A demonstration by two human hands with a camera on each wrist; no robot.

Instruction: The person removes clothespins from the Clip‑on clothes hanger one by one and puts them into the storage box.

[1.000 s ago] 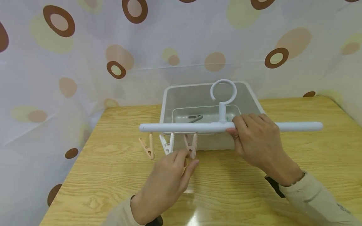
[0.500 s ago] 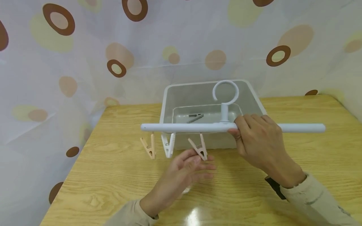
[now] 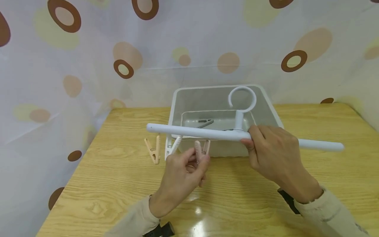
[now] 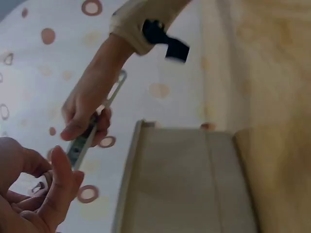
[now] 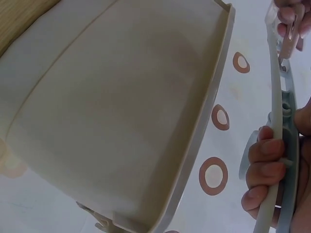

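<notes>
My right hand grips the bar of a white clip hanger near its middle. The hanger has an open ring hook on top, and its left end sits higher than its right. Between thumb and fingers my left hand pinches a pinkish clothespin, its two prongs pointing up just under the bar. Left of it, a white clothespin hangs under the bar, and a peach clothespin is below the bar's left end. In the right wrist view, the pinkish clothespin overlaps the hanger's underside.
Behind the hanger stands a whitish plastic bin on the wood-grain table. Inside it lies a grey clothespin. A patterned curtain closes off the back and left side.
The hanger has tilted, left end up and right end down, and its hook has shifted right. My left hand's fingers have opened out, then closed again around the pinkish clothespin, which has turned.
</notes>
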